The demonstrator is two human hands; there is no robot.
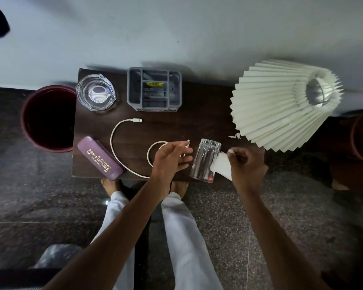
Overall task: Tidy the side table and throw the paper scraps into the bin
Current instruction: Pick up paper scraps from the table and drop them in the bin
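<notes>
The dark wooden side table point(197, 122) is seen from above. My right hand point(246, 164) is shut on a white paper scrap point(223, 167) just right of a clear drinking glass point(205, 161) near the front edge. My left hand point(172, 158) hovers left of the glass, fingers loosely curled, with a small white scrap point(187, 143) at its fingertips; whether it grips it I cannot tell. Another torn scrap point(235, 136) lies under the lampshade's edge. The dark red bin point(48, 119) stands on the floor left of the table.
A glass ashtray point(95, 92) and a grey organiser point(154, 88) stand at the back. A white cable point(122, 147) loops across the middle, beside a purple spectacle case point(101, 159). A pleated cream lampshade point(285, 103) overhangs the right end.
</notes>
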